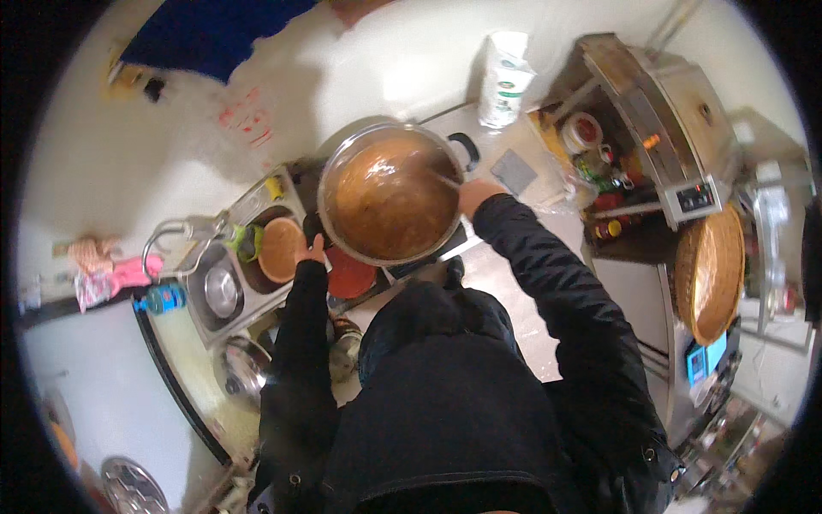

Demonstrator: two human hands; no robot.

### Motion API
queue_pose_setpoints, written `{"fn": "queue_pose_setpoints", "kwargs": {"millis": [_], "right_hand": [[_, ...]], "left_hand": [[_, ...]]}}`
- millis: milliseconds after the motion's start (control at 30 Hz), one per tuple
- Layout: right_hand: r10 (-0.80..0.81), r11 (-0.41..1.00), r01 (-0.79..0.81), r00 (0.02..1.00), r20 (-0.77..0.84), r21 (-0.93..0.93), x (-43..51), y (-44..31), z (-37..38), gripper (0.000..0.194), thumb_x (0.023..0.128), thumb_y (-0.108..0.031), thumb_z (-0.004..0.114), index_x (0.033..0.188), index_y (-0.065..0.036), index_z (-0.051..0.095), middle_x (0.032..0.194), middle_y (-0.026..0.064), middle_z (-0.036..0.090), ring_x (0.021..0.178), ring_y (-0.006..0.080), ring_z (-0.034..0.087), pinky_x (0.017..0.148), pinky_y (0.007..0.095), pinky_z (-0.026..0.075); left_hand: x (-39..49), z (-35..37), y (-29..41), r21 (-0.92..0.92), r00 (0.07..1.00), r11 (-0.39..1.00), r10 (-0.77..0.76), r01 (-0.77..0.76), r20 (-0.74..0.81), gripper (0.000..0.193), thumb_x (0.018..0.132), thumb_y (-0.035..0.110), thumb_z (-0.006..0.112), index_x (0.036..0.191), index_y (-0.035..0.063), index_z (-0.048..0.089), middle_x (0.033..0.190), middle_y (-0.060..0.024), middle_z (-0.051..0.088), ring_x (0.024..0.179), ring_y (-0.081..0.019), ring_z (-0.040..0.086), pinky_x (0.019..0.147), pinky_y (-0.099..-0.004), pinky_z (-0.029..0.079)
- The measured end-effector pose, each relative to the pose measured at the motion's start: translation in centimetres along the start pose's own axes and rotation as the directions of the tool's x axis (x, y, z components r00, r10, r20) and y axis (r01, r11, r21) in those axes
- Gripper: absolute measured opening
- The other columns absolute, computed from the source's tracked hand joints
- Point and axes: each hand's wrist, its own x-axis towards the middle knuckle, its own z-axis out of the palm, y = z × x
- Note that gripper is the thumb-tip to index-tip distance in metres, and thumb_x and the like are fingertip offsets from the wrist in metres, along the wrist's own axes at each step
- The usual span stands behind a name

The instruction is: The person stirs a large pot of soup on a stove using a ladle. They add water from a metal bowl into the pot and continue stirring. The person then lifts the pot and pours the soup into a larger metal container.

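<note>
A large metal pot [392, 193] full of brown liquid stands in front of me, a black handle at its right. My right hand [478, 194] is at the pot's right rim, closed on what looks like the handle of a utensil that reaches into the liquid. The utensil's far end is hidden. Just left of the pot, my left hand [311, 252] has its thumb apart from the fingers, beside an orange-brown bowl [281, 250] in the sink. Whether it touches the pot's dark left handle, I cannot tell.
A double steel sink [257, 308] with a tap [168, 228] lies left, a metal bowl [221, 292] in one basin. A red round thing [350, 273] sits below the pot. A white package [506, 83] stands behind right. Further right are a steel appliance [690, 122] and a woven basket [711, 276].
</note>
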Motion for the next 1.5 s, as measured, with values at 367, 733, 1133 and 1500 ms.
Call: {"fn": "queue_pose_setpoints", "kwargs": {"millis": [367,733,1133,1500], "right_hand": [[0.577,0.620,-0.168,0.760,-0.299,0.767,-5.1,1.7,8.5,0.036,0.075,-0.009,0.065,0.110,-0.005,0.068,0.096,0.0216,0.070,0.093,0.0373,0.067,0.084,0.0429,0.053],[0.754,0.353,-0.542,0.647,0.111,0.763,-32.3,5.8,29.1,0.046,0.077,-0.012,0.058,0.122,-0.007,0.063,0.109,0.0206,0.068,0.099,0.0326,0.067,0.088,0.0426,0.053],[0.719,-0.165,-0.580,0.483,0.500,0.798,-62.3,3.5,52.4,0.040,0.075,-0.026,0.068,0.108,-0.005,0.070,0.106,0.0218,0.069,0.105,0.0342,0.065,0.091,0.0413,0.050],[0.812,-0.522,-0.111,0.239,0.533,0.845,-79.5,12.6,55.4,0.021,0.079,-0.021,0.060,0.088,-0.004,0.070,0.080,0.0172,0.070,0.075,0.0314,0.069,0.072,0.0410,0.054]], "left_hand": [[0.9,-3.1,0.8,-0.491,0.759,0.608,-0.321,0.624,0.567,0.054,0.094,0.051,0.055,0.138,0.0209,0.047,0.130,-0.0032,0.055,0.110,-0.0230,0.056,0.087,-0.0457,0.048],[-13.2,2.0,2.6,0.112,0.164,0.373,-0.632,0.921,0.757,0.037,0.095,0.050,0.050,0.114,0.0187,0.058,0.121,-0.0018,0.062,0.109,-0.0236,0.059,0.087,-0.0430,0.049],[-33.1,24.7,11.1,0.273,-0.242,0.962,-0.264,0.002,0.933,0.028,0.101,0.035,0.052,0.103,0.0100,0.064,0.093,-0.0036,0.069,0.091,-0.0206,0.063,0.081,-0.0338,0.048],[-53.9,33.6,24.2,-0.007,-0.229,0.582,-0.309,-0.813,0.923,0.030,0.095,0.025,0.053,0.108,0.0027,0.068,0.100,-0.0097,0.071,0.093,-0.0226,0.065,0.083,-0.0357,0.050]]}}
